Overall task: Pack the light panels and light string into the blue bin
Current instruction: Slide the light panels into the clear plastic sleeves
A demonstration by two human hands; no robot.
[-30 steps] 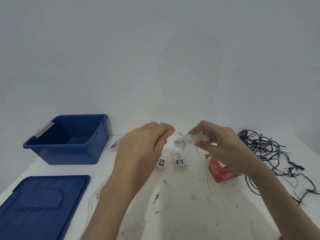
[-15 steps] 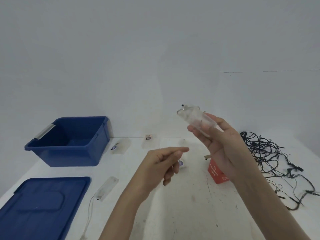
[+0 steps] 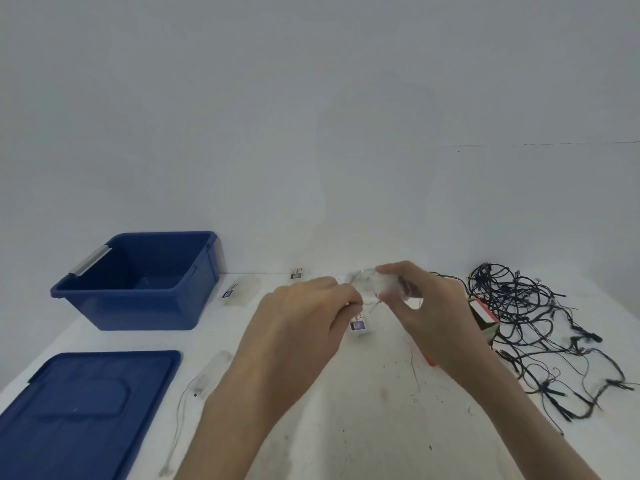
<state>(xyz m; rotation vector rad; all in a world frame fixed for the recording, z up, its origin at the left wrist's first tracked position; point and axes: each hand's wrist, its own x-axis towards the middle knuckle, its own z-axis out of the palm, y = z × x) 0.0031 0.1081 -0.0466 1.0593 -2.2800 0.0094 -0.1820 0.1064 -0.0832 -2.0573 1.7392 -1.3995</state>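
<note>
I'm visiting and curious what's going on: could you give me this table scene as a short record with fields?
Right hand: holds a clear light panel above the table
Left hand: pinches its thin wire
Blue bin: far left, open, nothing visible inside
Lid: flat on the table, nearer than the bin
Loose panels: one beside the bin, one beside the lid
Light string: black tangle at right, unpacked
Red box: partly behind the right hand

The bin [image 3: 138, 303] at nine o'clock is blue with a grey handle [image 3: 90, 260]; the lid [image 3: 86, 410] at seven o'clock is the same blue. The light string [image 3: 526, 323] at three o'clock is black, the box [image 3: 485, 315] beside it red. The white table [image 3: 346, 427] shows dark smudges.
</note>
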